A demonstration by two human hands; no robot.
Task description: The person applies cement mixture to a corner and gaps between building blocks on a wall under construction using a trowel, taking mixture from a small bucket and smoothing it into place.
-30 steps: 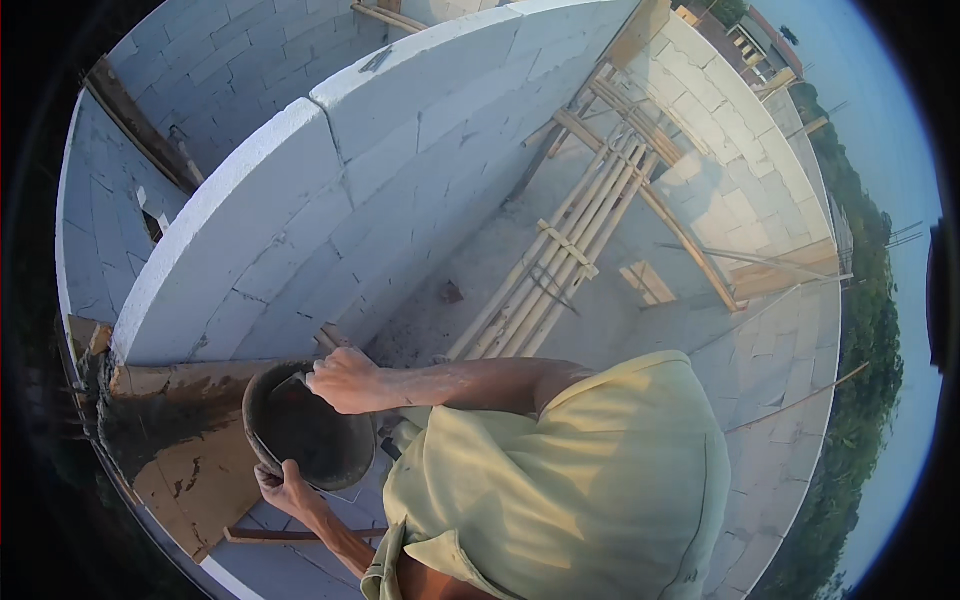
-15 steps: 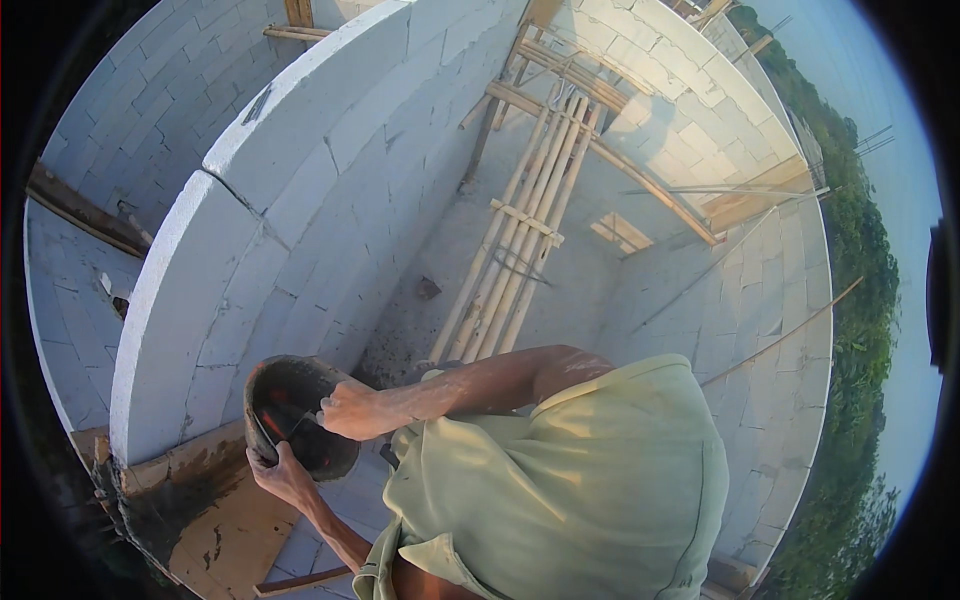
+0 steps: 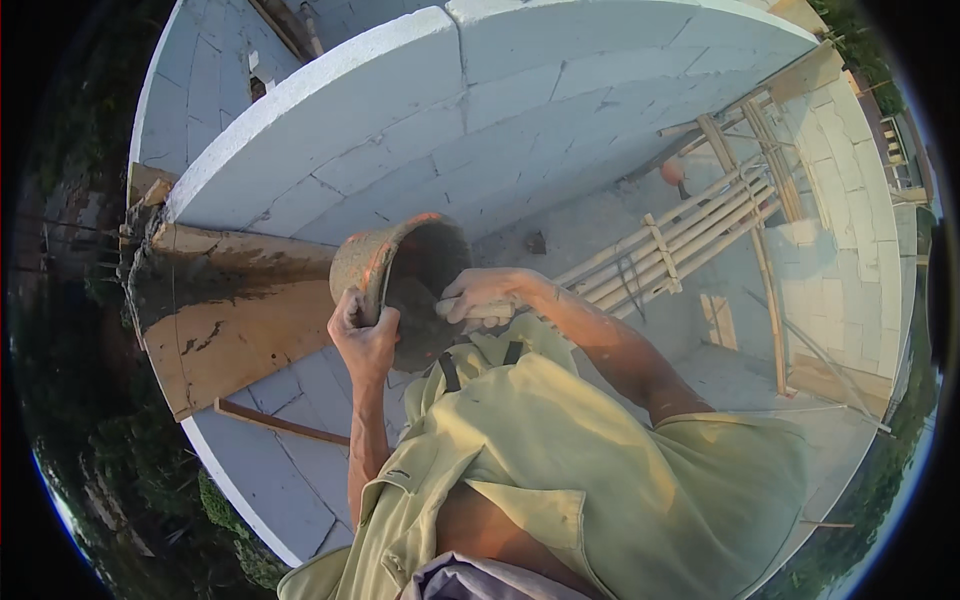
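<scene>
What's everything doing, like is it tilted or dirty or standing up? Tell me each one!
Bucket: tilted, dirty outside.
Left hand: gripping the bucket's rim.
Right hand: closed around a pale handle.
Handle: held; its far end is hard to make out.
Brown board: stained dark in places.
Block wall: standing, seams showing.
Poles: side by side, a crosspiece over them.

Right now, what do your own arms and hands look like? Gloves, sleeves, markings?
Left hand and right hand both bare: no gloves, and no wristbands or cables visible. Greyish smears show on the right hand's fingers. Forearms uncovered; above them, loose yellow-green sleeves belong to a matching shirt.
</scene>
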